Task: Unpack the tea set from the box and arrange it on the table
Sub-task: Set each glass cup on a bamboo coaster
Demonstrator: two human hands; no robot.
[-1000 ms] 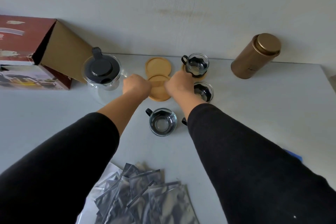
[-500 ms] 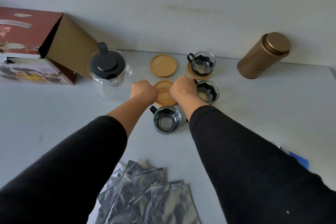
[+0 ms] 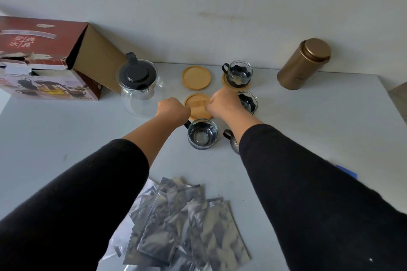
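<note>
Compared with half a second ago my hands are sitting a little farther apart, so more of the near wooden coaster (image 3: 197,105) between them is showing; a second ago two coasters were overlapping there, now the far coaster (image 3: 196,77) is lying apart beyond my hands. My left hand (image 3: 173,109) is curled into a fist at the near coaster's left edge and my right hand (image 3: 224,103) is curled at its right edge; I cannot tell whether either is actually gripping it. The box (image 3: 47,59) is lying on its side far off to the left of my left hand, flap open, red top printed with the Chinese characters 经典水具 and a photo of the tea set on its side; its inside is not visible. The glass teapot (image 3: 138,86) with a black lid is standing just left of my left hand, looking empty. One glass cup (image 3: 239,73) is sitting on a coaster beyond my right hand, another cup (image 3: 248,101) just right of it, a third empty cup (image 3: 202,134) just behind my hands, a fourth mostly hidden under my right sleeve. A gold tin (image 3: 305,64), lid on, lettering unreadable, is standing far right. Silver foil pouches (image 3: 182,224) are piled between my forearms.
</note>
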